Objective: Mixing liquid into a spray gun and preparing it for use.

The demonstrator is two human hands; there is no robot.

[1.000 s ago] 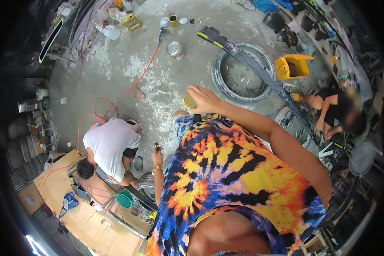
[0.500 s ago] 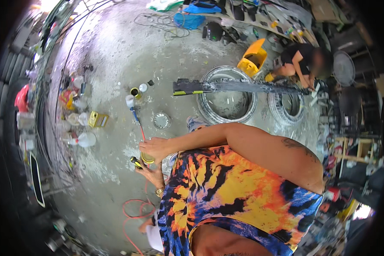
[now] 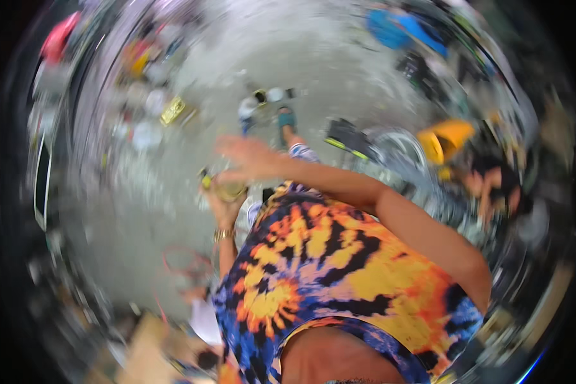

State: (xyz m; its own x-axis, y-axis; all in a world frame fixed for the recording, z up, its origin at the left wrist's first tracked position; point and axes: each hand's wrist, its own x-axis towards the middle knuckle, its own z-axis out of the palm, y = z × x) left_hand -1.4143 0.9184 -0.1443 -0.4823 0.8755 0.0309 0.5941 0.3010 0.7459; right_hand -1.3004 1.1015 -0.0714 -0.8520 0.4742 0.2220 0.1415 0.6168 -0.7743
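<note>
Tin point(image 3: 231, 191) is in the left hand point(image 3: 223, 205), held out past the front of the tie-dye shirt point(image 3: 326, 262) and over the grey floor point(image 3: 153, 217). It's round and kinda dull gold. That hand is curled around it, and there's also a stubby black-and-yellow tool point(image 3: 205, 178) poking out on its left side. Gold band point(image 3: 223, 235) on the same wrist.

Right hand point(image 3: 249, 157) is super blurry but looks spread, fingers pointing left, right by the top of the tin. Can't tell if it's touching. Nothing I can make out in it.

Beyond the hands there's a foot in a green slipper point(image 3: 286, 119), then a white cup point(image 3: 247, 109), a small open can point(image 3: 260, 96) and a pale lid point(image 3: 275, 95) grouped on the floor. Over left, a yellow can point(image 3: 172, 111) near some white jugs point(image 3: 146, 136). Over right, a long black part point(image 3: 348, 138) near a big ring point(image 3: 400, 146), plus a yellow bucket point(image 3: 445, 141) with somebody in black point(image 3: 507, 185) crouched near it.
</note>
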